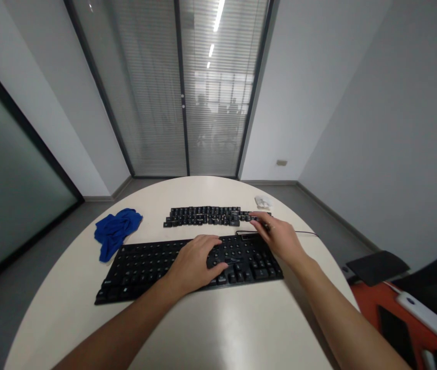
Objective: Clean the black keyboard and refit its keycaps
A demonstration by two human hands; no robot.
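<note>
A black keyboard point(145, 262) lies across the round table with many of its keycaps off and bare switch spots showing. My left hand point(198, 259) rests on its middle, fingers and thumb apart. Behind the keyboard, loose black keycaps point(203, 216) are laid out in rows. My right hand point(278, 234) reaches over the keyboard's right end to the right side of these rows. Its index finger and thumb are apart at the keycaps, and I see nothing held between them; the other fingers are partly hidden.
A crumpled blue cloth point(116, 231) lies at the left of the white table point(218, 329). Some crumpled whitish material point(263, 202) sits behind the keycaps. A thin cable point(305, 233) runs off to the right. A red seat point(372, 303) bears a white power strip point(430, 318) and a dark phone-like slab point(395, 331).
</note>
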